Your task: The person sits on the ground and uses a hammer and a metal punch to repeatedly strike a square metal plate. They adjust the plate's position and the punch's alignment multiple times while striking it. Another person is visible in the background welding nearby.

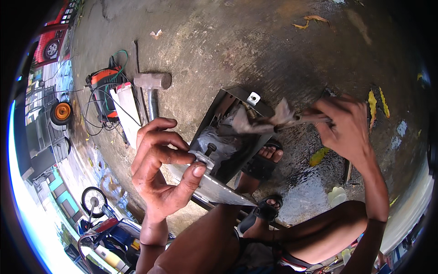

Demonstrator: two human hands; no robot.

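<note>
My left hand pinches a small light metal piece with a dark bolt standing on it. It is over the left side of an open metal box that holds clear plastic and other pieces I cannot make out. A pale metal panel slants below that hand. My right hand, right of the box, is closed on a greyish-brown object, blurred and too unclear to name, which reaches over the box's top.
A sledgehammer, an orange-and-black machine with cables, a white board and a dark rod lie on wet concrete. My sandalled feet are beside the box. Leaves are scattered right. Motorbike, wheels and red vehicle are far left.
</note>
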